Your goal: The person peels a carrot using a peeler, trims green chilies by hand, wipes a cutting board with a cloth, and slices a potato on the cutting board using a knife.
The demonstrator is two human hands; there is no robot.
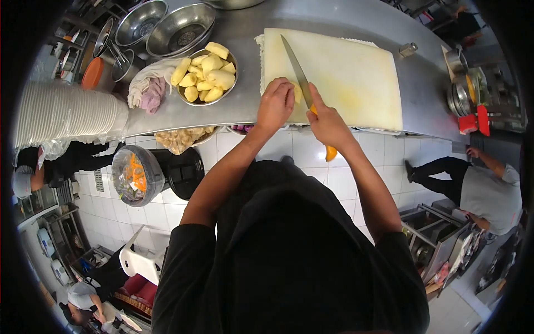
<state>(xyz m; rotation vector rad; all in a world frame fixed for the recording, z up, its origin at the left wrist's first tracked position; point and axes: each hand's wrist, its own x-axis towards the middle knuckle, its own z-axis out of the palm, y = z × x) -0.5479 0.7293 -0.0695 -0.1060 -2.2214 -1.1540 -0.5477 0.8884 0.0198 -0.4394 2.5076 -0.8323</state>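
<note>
Two empty steel bowls (167, 25), stacked white plates (61, 114), and a rag (147, 89) sit left.

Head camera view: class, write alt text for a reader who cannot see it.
A person's left hand steadies a pale potato piece on a white cutting board while the right hand holds an orange-handled knife beside it. A metal bowl of peeled potatoes sits to the left on the steel counter.

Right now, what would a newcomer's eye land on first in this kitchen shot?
The long knife with an orange handle, held in the right hand over the pale cutting board. The left hand pins a potato piece beside the blade. Left of the board sits a metal bowl of peeled potatoes.
</note>
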